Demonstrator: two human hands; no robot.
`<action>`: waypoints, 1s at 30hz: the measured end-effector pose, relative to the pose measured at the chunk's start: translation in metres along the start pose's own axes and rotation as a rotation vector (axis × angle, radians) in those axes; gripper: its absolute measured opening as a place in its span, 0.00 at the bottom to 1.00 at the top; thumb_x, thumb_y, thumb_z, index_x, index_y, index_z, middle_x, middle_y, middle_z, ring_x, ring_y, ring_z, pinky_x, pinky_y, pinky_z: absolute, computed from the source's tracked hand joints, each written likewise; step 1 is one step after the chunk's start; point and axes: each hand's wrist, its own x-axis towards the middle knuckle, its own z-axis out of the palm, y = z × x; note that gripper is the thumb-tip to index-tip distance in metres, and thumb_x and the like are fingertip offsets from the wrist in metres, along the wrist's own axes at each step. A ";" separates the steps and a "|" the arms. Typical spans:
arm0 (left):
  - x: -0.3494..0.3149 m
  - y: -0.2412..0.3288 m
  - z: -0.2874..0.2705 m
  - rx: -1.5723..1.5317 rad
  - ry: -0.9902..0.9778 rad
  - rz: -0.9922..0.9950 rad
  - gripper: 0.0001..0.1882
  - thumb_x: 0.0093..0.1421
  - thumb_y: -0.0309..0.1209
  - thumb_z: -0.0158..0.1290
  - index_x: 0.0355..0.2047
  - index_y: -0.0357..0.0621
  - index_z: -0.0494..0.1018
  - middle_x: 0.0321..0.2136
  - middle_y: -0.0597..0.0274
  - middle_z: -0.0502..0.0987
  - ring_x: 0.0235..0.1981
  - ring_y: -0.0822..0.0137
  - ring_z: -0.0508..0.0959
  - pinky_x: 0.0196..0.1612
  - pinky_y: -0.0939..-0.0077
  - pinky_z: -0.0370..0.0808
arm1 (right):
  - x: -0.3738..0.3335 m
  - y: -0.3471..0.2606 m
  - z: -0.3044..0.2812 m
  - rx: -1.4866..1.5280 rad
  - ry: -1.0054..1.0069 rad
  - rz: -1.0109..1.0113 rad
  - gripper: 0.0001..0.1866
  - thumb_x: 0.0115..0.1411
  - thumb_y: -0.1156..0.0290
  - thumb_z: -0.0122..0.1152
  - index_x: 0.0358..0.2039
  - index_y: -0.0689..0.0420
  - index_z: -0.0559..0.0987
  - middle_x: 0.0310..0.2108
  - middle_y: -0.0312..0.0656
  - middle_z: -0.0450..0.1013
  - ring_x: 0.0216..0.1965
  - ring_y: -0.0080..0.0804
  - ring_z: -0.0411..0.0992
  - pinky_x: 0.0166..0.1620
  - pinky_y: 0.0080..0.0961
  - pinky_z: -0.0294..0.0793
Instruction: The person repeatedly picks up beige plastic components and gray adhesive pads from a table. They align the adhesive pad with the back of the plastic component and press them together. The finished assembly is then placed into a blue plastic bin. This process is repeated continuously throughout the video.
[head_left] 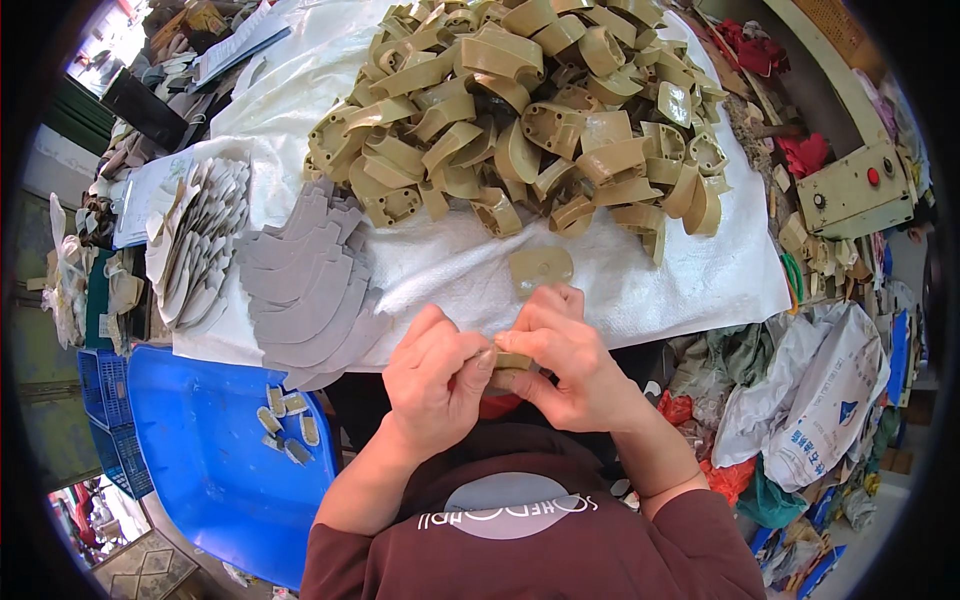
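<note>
White-covered table bearing a heap of tan parts running out of view past the far edge, blue tub sitting by the near left corner, our left hand and right hand pinching a small tan piece at the near edge, partly hiding it.

Glossy, curved tan parts heaped at twelve o'clock and a beige, red-buttoned control box at two mark a workshop.
</note>
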 end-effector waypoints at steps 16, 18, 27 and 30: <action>-0.005 -0.006 -0.021 0.156 0.229 0.105 0.15 0.36 0.16 0.63 0.26 0.46 0.77 0.21 0.68 0.67 0.27 0.65 0.67 0.31 0.74 0.63 | 0.008 -0.029 -0.007 -0.245 0.142 -0.120 0.23 0.49 0.56 0.66 0.41 0.56 0.75 0.46 0.42 0.72 0.46 0.44 0.64 0.49 0.42 0.62; -0.002 0.000 -0.023 0.136 0.203 0.117 0.15 0.36 0.16 0.64 0.26 0.47 0.77 0.22 0.68 0.67 0.28 0.64 0.67 0.32 0.73 0.63 | -0.010 -0.014 0.002 0.083 0.105 0.148 0.18 0.57 0.58 0.62 0.41 0.58 0.75 0.47 0.46 0.71 0.49 0.36 0.66 0.49 0.36 0.67; -0.013 0.011 -0.009 -0.141 0.050 0.097 0.16 0.37 0.14 0.60 0.28 0.44 0.72 0.33 0.59 0.75 0.35 0.59 0.78 0.37 0.68 0.70 | -0.022 -0.006 0.025 1.200 0.371 0.646 0.13 0.69 0.66 0.44 0.45 0.62 0.68 0.48 0.50 0.71 0.44 0.28 0.72 0.50 0.29 0.73; -0.009 0.016 -0.012 0.178 -0.033 0.208 0.16 0.36 0.17 0.60 0.27 0.44 0.72 0.32 0.60 0.75 0.34 0.61 0.78 0.32 0.72 0.65 | -0.026 -0.013 0.025 1.182 0.370 0.556 0.13 0.69 0.68 0.41 0.46 0.63 0.67 0.51 0.55 0.69 0.49 0.32 0.71 0.52 0.31 0.72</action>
